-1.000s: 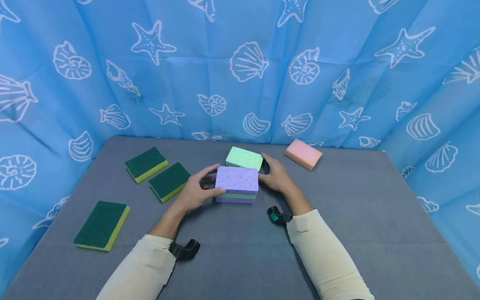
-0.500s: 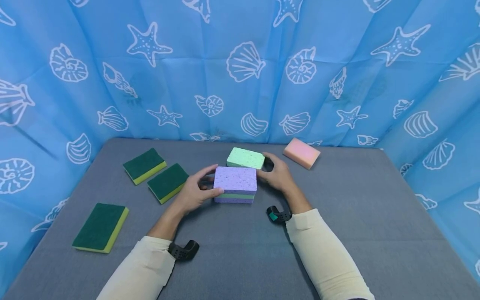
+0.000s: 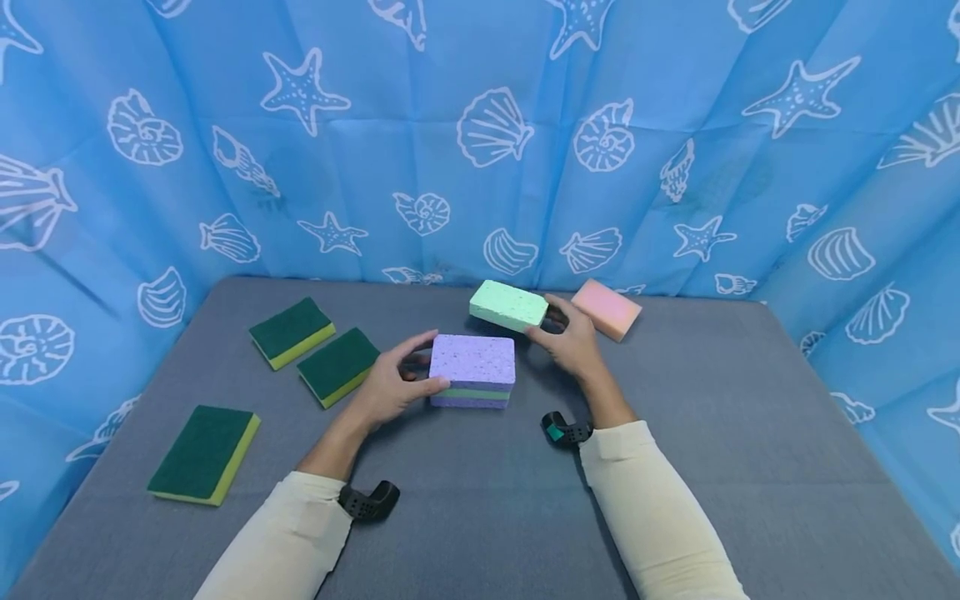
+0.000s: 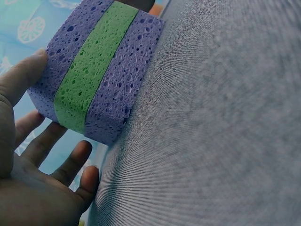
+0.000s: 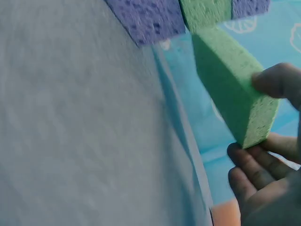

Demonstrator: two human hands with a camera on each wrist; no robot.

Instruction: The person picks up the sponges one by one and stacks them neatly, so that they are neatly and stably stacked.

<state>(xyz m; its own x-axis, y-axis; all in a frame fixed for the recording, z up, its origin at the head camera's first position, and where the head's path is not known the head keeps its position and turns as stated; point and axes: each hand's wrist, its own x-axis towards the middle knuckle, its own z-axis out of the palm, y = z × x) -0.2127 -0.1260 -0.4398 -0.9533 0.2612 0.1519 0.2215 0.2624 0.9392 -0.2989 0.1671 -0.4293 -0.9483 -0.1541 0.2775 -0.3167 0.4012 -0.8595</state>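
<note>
In the head view, a stack of sponges stands mid-table: a purple sponge (image 3: pixel 472 358) on top, a green sponge (image 4: pixel 94 70) between, and a lower purple sponge (image 4: pixel 127 70) resting on the cloth. My left hand (image 3: pixel 393 379) holds the stack's left end, thumb against the front edge of the top sponge and forefinger at its back corner; the lower fingers spread loosely beside it. Behind the stack, my right hand (image 3: pixel 567 337) pinches a light green sponge (image 3: pixel 508 305) by its right end, thumb in front and fingers behind. That sponge tilts in the air, clear of the table.
A pink-orange sponge (image 3: pixel 607 309) lies just behind my right hand. On the left lie three green-and-yellow scouring sponges, a back one (image 3: pixel 292 332), a middle one (image 3: pixel 339 365) and a front one (image 3: pixel 204 454). A blue shell-patterned curtain (image 3: pixel 420 150) hangs behind the grey table (image 3: pixel 712 433).
My right hand has lifted the light green sponge from behind the stack and shifted it to the right and back. My left hand stays at the stack.
</note>
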